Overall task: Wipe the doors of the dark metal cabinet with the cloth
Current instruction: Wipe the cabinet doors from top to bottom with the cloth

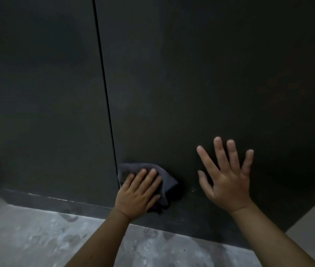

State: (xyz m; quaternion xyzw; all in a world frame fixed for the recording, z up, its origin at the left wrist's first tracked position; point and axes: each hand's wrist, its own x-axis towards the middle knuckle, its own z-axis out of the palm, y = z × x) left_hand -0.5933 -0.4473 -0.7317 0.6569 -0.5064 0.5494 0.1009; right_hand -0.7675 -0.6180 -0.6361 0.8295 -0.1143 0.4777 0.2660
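No legible txt, labels, brands, nos. or signs on cabinet doors [191, 74] or cloth [167, 181]

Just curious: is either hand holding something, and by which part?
Nothing is gripped: the left hand presses flat on the cloth against the cabinet door; the right hand is spread, empty.

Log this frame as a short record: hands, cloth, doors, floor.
left hand: presses the cloth flat with straight fingers
cloth: dark, bunched, low on the right door, beside the gap
right hand: empty, spread wide at the right door; contact unclear
left door: no hand on it
gap: thin line between the two doors
floor: grey, mottled
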